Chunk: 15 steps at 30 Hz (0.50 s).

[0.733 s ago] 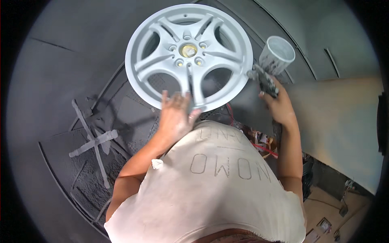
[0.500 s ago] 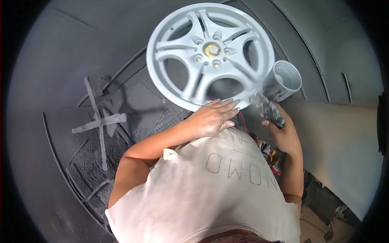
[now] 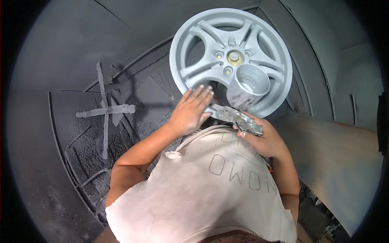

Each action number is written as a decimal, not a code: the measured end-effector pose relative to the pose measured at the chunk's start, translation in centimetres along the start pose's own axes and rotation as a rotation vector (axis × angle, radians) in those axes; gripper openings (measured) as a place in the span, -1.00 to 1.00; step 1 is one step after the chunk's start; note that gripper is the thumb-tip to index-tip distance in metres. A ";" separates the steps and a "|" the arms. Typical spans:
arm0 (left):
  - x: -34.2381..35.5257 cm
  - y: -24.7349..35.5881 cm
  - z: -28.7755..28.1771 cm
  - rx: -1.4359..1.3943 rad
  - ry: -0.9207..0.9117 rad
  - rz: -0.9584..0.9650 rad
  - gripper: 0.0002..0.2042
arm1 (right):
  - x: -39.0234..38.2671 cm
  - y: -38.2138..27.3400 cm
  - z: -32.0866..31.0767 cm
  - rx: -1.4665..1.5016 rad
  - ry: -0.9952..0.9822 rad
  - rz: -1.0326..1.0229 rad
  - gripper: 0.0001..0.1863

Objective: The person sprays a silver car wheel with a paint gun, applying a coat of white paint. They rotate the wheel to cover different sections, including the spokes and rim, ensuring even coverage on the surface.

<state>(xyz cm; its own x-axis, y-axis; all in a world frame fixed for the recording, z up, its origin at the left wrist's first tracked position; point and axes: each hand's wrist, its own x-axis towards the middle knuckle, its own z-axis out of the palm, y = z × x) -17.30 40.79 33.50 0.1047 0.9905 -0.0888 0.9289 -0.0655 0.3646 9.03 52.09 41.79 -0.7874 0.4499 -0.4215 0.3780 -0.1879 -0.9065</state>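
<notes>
A pale silver wheel rim (image 3: 178,60) with paired spokes faces up in front of me. My left hand (image 3: 189,111) is open, its fingers stretched out over the rim's near left edge; whether they press on it I cannot tell. A paint-crusted spray gun (image 3: 237,118) sits in my right hand (image 3: 265,137), its front end pointing left towards my left hand. The paint cup (image 3: 249,86) on top of the gun stands tilted in front of the near right spokes, hiding some of them. Pale liquid shows inside it.
To the left stands a paint-coated metal cross stand (image 3: 106,109). Grey-coated walls (image 3: 52,44) curve around the far and left sides. A smooth tan panel (image 3: 328,150) lies at the right. My pale cloth (image 3: 194,182) covers my front.
My right hand has brought the spray gun leftwards, its cup now in front of the wheel. The wheel's spokes have turned. My left hand has shifted left along the edge; the view has shifted too.
</notes>
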 end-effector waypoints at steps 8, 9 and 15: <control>3.8 -7.8 -3.2 0.155 0.162 -0.227 -0.36 | 5.0 -0.9 -0.4 -0.172 0.361 -0.152 -0.41; 4.5 -8.6 -3.6 0.164 0.160 -0.232 -0.36 | 5.9 -0.1 -0.9 -0.251 0.460 -0.225 -0.40; 10.3 -15.1 -5.0 0.226 0.178 -0.231 -0.31 | 5.1 -1.8 -1.0 0.076 0.670 -0.161 -0.52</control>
<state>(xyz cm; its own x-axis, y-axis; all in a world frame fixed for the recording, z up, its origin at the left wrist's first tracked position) -32.00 52.53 31.70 -0.1623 0.9864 0.0246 0.9778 0.1575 0.1380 4.81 55.61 41.30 -0.3510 0.9151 -0.1987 0.2273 -0.1225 -0.9661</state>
